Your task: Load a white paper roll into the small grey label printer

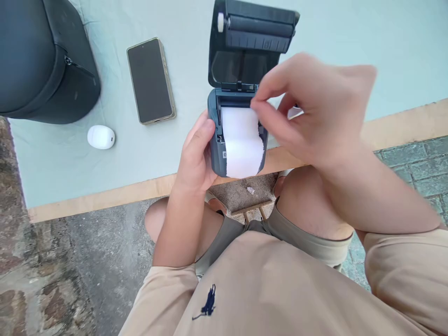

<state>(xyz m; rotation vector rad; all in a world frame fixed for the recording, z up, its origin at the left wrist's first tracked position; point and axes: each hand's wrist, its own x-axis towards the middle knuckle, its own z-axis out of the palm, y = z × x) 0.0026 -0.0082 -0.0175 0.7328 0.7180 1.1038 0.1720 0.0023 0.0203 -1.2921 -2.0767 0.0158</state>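
A small dark portable label printer (217,154) stands at the table's front edge with its lid (229,67) swung up and back. White paper (243,140) lies in its bay and hangs over the front, its right edge ragged. My left hand (198,161) grips the printer's left side, thumb on the rim. My right hand (308,102) is over the printer's right side, slightly blurred. Its thumb and forefinger are pinched together beside the top right of the paper; whatever they hold, if anything, is too small to make out.
Left on the cloth-covered table (147,154) lie a phone (150,79) and a white earbud case (101,136), near a large black zipped bag (45,60). Behind my right hand a white object (295,112) shows partly. A white scrap (250,190) lies on the ground.
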